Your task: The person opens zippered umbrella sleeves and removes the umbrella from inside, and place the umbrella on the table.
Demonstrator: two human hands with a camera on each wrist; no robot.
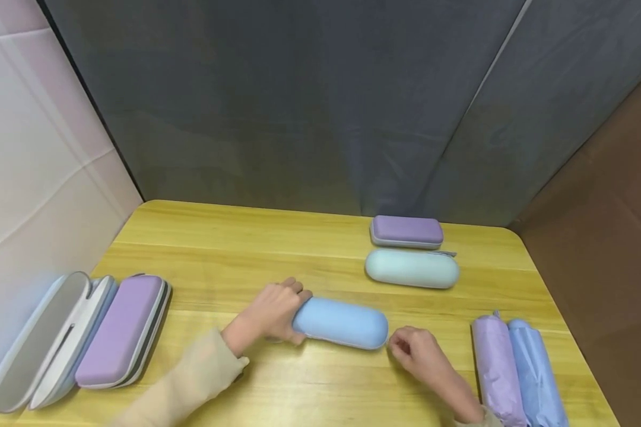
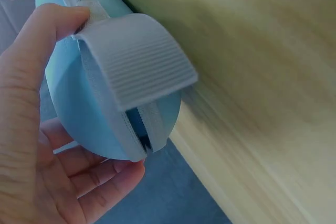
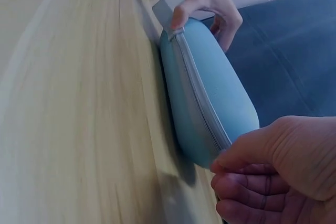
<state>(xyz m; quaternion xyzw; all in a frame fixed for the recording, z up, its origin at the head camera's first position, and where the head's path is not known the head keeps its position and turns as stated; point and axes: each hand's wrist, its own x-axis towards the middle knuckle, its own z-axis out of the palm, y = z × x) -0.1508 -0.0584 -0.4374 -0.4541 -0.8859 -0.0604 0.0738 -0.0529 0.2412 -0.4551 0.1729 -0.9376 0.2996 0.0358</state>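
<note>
A light blue hard zip case (image 1: pixel 342 323) with rounded ends lies on the wooden table in front of me. My left hand (image 1: pixel 275 311) grips its left end, thumb on the near side by a grey ribbed strap (image 2: pixel 139 59) and fingers round the far side. Below the strap, the zip (image 2: pixel 137 124) is parted in a short gap. My right hand (image 1: pixel 419 350) is at the case's right end, thumb and curled forefinger pinching at the zip line. The zipper pull itself is hidden by those fingers. Along the near side, the zip runs closed in the right wrist view.
Behind stand a mint case (image 1: pixel 412 268) and a small purple case (image 1: pixel 406 228). Leftward are a case lying open (image 1: pixel 37 350) and a larger purple case (image 1: pixel 120 332). Purple (image 1: pixel 498 367) and blue (image 1: pixel 538 370) folded umbrellas lie right. A dark curtain (image 1: pixel 278 118) hangs behind the table.
</note>
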